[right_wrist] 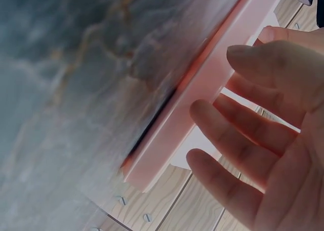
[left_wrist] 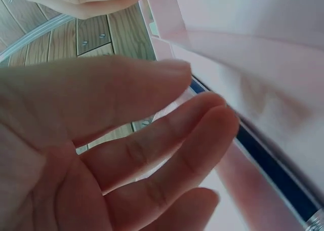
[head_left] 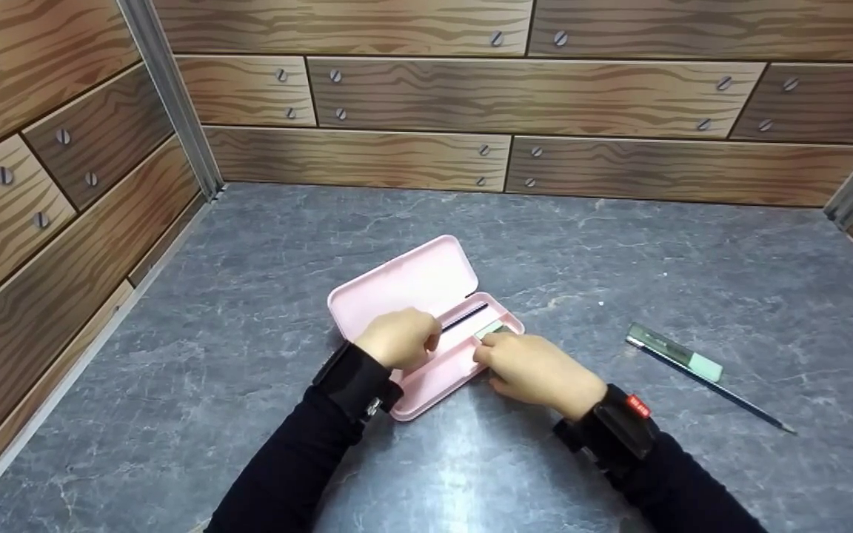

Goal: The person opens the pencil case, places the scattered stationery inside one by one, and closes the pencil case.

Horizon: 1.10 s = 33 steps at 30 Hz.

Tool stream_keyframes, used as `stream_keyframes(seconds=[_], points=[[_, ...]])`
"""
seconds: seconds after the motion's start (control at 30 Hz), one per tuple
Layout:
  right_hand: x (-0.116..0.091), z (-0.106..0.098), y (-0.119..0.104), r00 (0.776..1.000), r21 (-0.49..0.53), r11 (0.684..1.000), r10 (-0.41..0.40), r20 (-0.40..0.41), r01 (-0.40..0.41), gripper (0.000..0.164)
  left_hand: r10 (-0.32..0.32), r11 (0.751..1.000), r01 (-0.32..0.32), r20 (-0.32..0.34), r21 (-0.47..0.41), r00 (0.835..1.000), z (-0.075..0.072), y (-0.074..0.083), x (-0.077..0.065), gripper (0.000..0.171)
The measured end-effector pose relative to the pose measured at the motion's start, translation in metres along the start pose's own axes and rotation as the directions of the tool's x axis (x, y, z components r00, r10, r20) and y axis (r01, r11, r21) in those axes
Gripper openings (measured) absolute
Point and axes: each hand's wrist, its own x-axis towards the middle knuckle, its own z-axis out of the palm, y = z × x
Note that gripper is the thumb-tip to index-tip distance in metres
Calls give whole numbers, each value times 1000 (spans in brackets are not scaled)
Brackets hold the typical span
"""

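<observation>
A pink pencil case point(head_left: 426, 394) lies with its lid point(head_left: 408, 277) folded back on the far left side. Inside its long compartment is a dark pencil point(head_left: 465, 317). My left hand point(head_left: 399, 337) is over the case, fingertips right at this pencil, with a gap between thumb and fingers in the left wrist view. A green and white eraser point(head_left: 489, 329) sits in the small compartment at the right end, partly hidden by my right hand point(head_left: 537, 370). The right wrist view has the right fingers loosely bent and spread by the case's near wall point(right_wrist: 174, 124).
To the right on the grey marbled table point(head_left: 286, 244) lie a second eraser point(head_left: 705, 366) in a dark green sleeve and a dark pencil point(head_left: 737, 400) beside it. Wood-patterned panels point(head_left: 412, 96) stand at the back and at both sides.
</observation>
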Motion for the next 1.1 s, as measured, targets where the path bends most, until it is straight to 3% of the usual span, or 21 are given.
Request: stream_keyframes(seconds=[0.23, 0.57, 1.0, 1.1], points=[[-1, -2, 3, 998, -27, 1000, -17, -65, 15, 15, 28, 996, -23, -60, 85, 998, -1, 9, -5, 13], [-12, -6, 12, 994, 7, 1000, -17, -109, 18, 18, 101, 990, -85, -140, 114, 985, 2, 28, -14, 14], [-61, -18, 45, 989, -30, 990, 139, -47, -140, 18, 215, 965, -163, -261, 206, 941, 7, 29, -31, 12], [-81, -21, 56, 982, -36, 982, 182, -57, -184, 19, 217, 963, -162, -261, 216, 941, 8, 28, -31, 13]])
